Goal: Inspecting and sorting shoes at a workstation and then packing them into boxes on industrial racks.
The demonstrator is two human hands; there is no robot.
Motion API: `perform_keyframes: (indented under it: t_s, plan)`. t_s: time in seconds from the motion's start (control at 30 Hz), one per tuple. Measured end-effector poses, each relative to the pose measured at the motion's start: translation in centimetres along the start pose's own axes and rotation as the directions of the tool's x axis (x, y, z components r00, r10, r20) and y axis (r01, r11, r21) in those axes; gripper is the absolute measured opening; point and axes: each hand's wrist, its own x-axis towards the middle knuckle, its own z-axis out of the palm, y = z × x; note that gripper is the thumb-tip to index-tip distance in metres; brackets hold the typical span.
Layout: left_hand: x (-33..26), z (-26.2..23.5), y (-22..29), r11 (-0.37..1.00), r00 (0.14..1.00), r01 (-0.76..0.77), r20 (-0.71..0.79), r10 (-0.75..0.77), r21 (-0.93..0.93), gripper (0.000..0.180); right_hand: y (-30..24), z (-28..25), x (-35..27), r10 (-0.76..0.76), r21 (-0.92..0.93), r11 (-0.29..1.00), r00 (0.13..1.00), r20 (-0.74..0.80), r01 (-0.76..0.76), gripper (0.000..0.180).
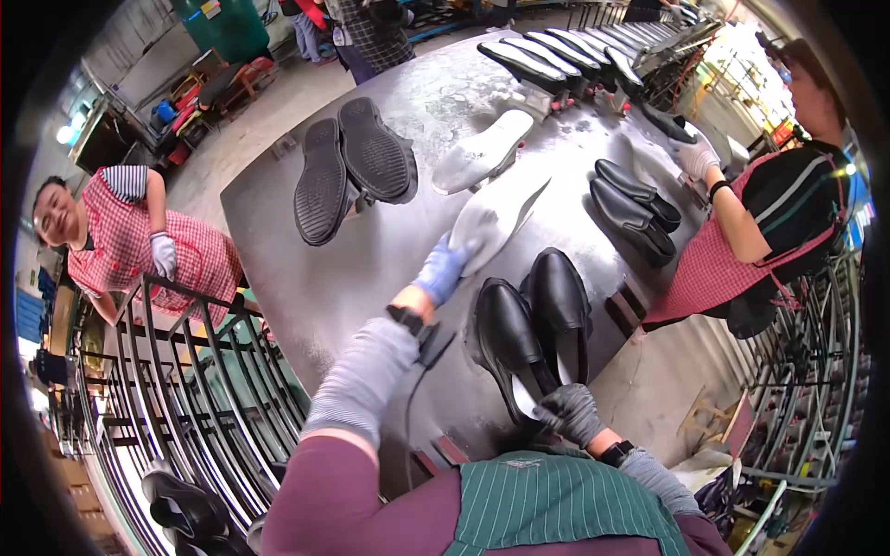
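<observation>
Black shoe (509, 326) touching right hand (572, 414) points lengthwise away.

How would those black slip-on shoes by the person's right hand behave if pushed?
The black shoes would probably slide rather than roll, standing sole-down on the smooth-looking metal table. Their shiny uppers may feel slippery to the gloved right hand. They might be fairly light, as their openings look hollow.

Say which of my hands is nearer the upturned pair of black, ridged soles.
Left. Your left hand is below and right of the soles; your right hand is farther that way, at the glossy black shoes.
</observation>
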Motion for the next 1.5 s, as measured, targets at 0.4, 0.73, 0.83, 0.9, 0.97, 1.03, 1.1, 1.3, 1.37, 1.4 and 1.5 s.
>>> perform_keyframes:
  t_s: [0.4,0.73,0.83,0.9,0.97,1.03,1.1,1.3,1.37,1.4,1.5]
  plan:
    - [-16.0,11.3,-14.8,0.384,0.961,0.087,0.024,-0.276,0.919,0.069,7.4,0.1,-2.5,0.350,-0.163,0.936,0.877,0.329,-0.312,0.066]
    - [-28.2,4.9,-14.6,0.770,0.758,0.270,-0.621,0.200,0.578,0.037,5.0,-3.6,3.6,-0.279,0.479,0.878,0.830,0.483,0.016,0.048]
    - [-35.5,-1.0,-12.4,0.756,0.502,0.432,-0.828,0.251,0.491,0.044,2.1,-2.1,7.1,-0.175,0.441,0.894,0.847,0.503,-0.077,0.052]
    - [-38.7,-6.4,-10.7,0.763,0.165,0.388,-0.854,0.494,0.517,0.025,0.1,-1.3,8.7,-0.225,0.485,0.874,0.850,0.477,-0.041,0.052]
    - [-41.8,-14.0,-8.7,0.821,0.053,0.514,-0.965,0.258,0.248,0.033,-1.6,-0.4,9.7,-0.265,0.523,0.853,0.853,0.449,-0.010,0.051]
    - [-44.4,-21.0,-7.3,0.704,-0.143,0.708,-0.965,0.218,0.054,0.037,-2.8,0.4,10.5,-0.217,0.558,0.827,0.882,0.418,-0.061,0.046]
    - [-47.1,-26.4,-6.9,0.787,-0.180,0.617,-0.971,0.156,0.012,0.045,-3.5,1.0,10.8,-0.198,0.534,0.844,0.892,0.406,-0.056,0.046]
    - [-50.6,-30.4,-7.7,0.928,-0.149,0.361,-0.988,-0.038,-0.090,0.056,-4.8,2.0,10.3,0.059,0.341,0.914,0.903,0.425,-0.220,0.043]
    - [-45.3,-27.8,-7.4,0.728,-0.254,0.629,-0.813,0.524,0.273,0.054,-5.3,1.9,11.1,0.110,0.319,0.912,0.905,0.411,-0.256,0.045]
    - [-42.4,-25.7,-7.1,0.544,-0.247,0.729,-0.581,0.775,0.416,0.055,-5.5,1.8,12.0,0.188,0.380,0.841,0.866,0.462,-0.385,0.046]
    - [-29.8,-23.4,-3.8,0.564,0.230,0.177,-0.591,0.773,0.806,0.063,-6.8,1.8,18.2,0.247,0.563,0.679,0.869,0.429,-0.472,0.064]
